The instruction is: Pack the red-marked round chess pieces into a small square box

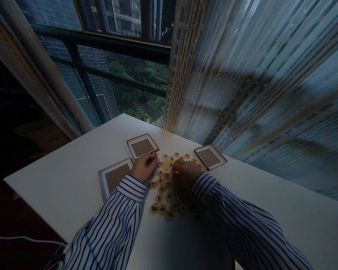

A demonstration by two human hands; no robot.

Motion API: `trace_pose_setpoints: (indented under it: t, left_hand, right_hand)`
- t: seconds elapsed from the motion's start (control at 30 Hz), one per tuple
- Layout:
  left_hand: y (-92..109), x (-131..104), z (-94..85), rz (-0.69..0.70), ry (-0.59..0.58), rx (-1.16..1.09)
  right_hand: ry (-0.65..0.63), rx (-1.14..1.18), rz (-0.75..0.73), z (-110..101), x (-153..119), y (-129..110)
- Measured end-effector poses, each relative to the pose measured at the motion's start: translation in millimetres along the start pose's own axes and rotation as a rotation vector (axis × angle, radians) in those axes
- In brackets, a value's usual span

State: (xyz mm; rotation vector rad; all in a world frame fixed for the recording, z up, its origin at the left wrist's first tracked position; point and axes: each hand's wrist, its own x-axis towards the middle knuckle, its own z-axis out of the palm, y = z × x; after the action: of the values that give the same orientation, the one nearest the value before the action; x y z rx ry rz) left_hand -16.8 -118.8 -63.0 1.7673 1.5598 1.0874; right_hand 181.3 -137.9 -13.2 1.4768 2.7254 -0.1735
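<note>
Many round, pale Chinese chess pieces [160,181], marked with red or black characters, lie spread over the white table. My left hand [143,167] is closed, its fingers curled at the left edge of the spread, beside the far-left box part; what it holds, if anything, is hidden. Over the middle of the pieces, my right hand [187,173] has its fingers bent and pinched at a Chinese chess piece [171,164] with a black mark. A few unmarked pieces [166,165] lie between the two hands. The right hand and its shadow hide part of the spread.
Three shallow box parts with brown bottoms surround the pieces: one [142,145] at the back, one [210,156] at the right, and a larger one [115,178] under my left forearm. Beyond the white table [70,165] are a window railing and curtains [242,75].
</note>
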Motion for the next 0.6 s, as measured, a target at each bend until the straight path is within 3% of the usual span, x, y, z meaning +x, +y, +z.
trace_pose_setpoints:
  t: [0.6]
  left_hand:
    - [2.0,-1.4,-0.5,0.098,0.002,0.092]
  right_hand:
    - [-0.11,-0.096,0.255,-5.8,8.2,-17.8]
